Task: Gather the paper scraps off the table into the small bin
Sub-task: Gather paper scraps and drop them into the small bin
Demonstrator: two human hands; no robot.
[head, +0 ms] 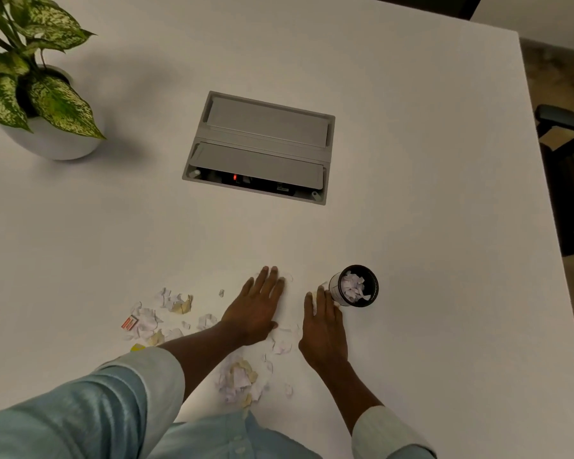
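Note:
A small black bin (pixel 358 286) stands tilted on the white table (pixel 411 193), with torn paper inside it. My right hand (pixel 323 329) lies flat just left of the bin, fingertips near its wall. My left hand (pixel 257 308) lies flat on the table, fingers together and pointing away. White and yellow paper scraps lie in a pile (pixel 239 380) between my forearms, and a few scraps (pixel 282 342) lie between my hands. A second scatter of scraps (pixel 159 318) spreads to the left, with a small orange-and-white piece (pixel 129 323) at its edge.
A grey cable hatch (pixel 262 147) is set into the table's middle. A potted plant (pixel 37 94) in a white pot stands at the far left. The table's right edge runs past the bin, with a dark chair (pixel 570 180) beyond it.

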